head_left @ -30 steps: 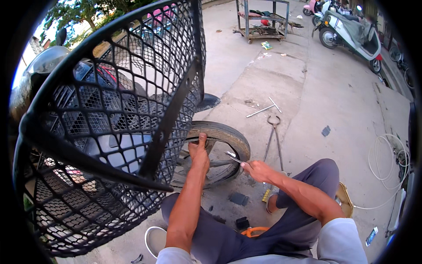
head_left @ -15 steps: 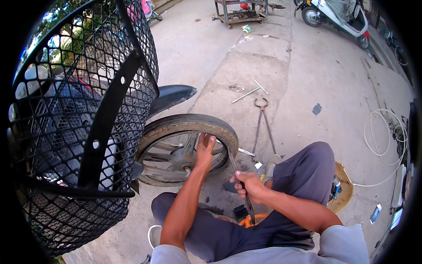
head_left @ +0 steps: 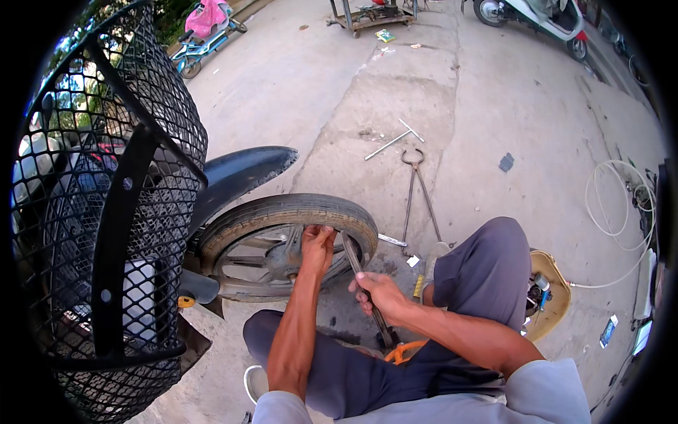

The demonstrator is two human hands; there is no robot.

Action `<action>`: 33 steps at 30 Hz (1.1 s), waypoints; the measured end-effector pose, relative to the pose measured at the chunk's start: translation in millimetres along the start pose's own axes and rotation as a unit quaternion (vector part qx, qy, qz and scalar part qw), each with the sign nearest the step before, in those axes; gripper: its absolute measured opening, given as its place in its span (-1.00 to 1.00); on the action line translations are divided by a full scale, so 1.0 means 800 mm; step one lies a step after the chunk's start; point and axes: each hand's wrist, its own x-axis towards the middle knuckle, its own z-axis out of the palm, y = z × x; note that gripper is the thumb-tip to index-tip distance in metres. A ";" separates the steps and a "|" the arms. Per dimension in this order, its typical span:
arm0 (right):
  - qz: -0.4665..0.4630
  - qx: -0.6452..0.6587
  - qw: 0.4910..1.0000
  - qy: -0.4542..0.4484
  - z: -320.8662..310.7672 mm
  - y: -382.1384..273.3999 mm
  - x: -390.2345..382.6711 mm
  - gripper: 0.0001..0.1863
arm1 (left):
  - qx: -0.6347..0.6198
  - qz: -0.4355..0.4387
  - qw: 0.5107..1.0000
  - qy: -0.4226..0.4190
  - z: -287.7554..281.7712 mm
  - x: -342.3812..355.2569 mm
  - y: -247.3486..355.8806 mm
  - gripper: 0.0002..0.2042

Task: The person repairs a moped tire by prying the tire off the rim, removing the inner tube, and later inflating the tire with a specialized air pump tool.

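Note:
A motorbike wheel with a worn black tyre (head_left: 328,208) and a grey spoked rim (head_left: 279,258) sits low before me, beside a dark mudguard (head_left: 240,169). My left hand (head_left: 318,247) has its fingers curled at the upper right of the rim, pressed against the tyre's inner edge. My right hand (head_left: 378,293) grips a long metal bar (head_left: 354,258), whose upper end reaches the right side of the rim beside my left hand; its lower end points down between my knees. A black mesh basket (head_left: 141,212) hangs large at my left.
A T-handle wrench (head_left: 385,145), long pincers (head_left: 417,177) and a phone (head_left: 608,331) lie on the concrete (head_left: 508,106). A yellow tub (head_left: 554,314) with tools and a coiled hose (head_left: 614,283) are at right. A cart (head_left: 371,18), scooter (head_left: 544,21) and blue bicycle (head_left: 205,49) stand behind.
My view has swung, so the basket sits further left. My right hand has moved down and steepened the bar's angle. My left hand's fingers have curled tighter at the rim.

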 end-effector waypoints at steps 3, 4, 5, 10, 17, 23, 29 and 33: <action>-0.019 -0.037 0.999 -0.011 0.008 0.001 0.002 -0.58 | -0.032 0.023 0.999 -0.037 0.001 -0.015 0.024 -0.77; -0.016 -0.035 0.999 -0.014 0.012 0.004 0.003 -0.58 | -0.028 0.022 0.999 -0.034 -0.002 -0.020 0.038 -0.77; -0.021 -0.068 0.997 -0.009 0.017 0.007 0.004 -0.56 | -0.071 0.040 0.996 -0.034 -0.006 -0.025 0.054 -0.75; -0.133 -0.246 0.960 -0.008 0.023 0.023 0.041 -0.48 | -0.161 0.094 0.982 0.000 -0.015 -0.022 0.096 -0.41; -0.192 -0.300 0.934 0.014 0.033 0.036 0.111 -0.52 | -0.047 0.075 0.996 0.006 -0.030 -0.025 0.107 -0.40; -0.203 -0.312 0.928 0.011 0.052 0.030 0.146 -0.51 | 0.209 0.143 0.967 0.012 -0.092 -0.040 0.111 -0.28; -0.293 -0.266 0.918 -0.023 0.069 0.023 0.167 -0.52 | 0.116 0.018 0.986 0.118 -0.026 -0.070 0.160 -0.30; -0.324 -0.306 0.895 -0.026 0.074 0.023 0.178 -0.52 | 0.164 0.038 0.975 0.145 -0.031 -0.077 0.164 -0.34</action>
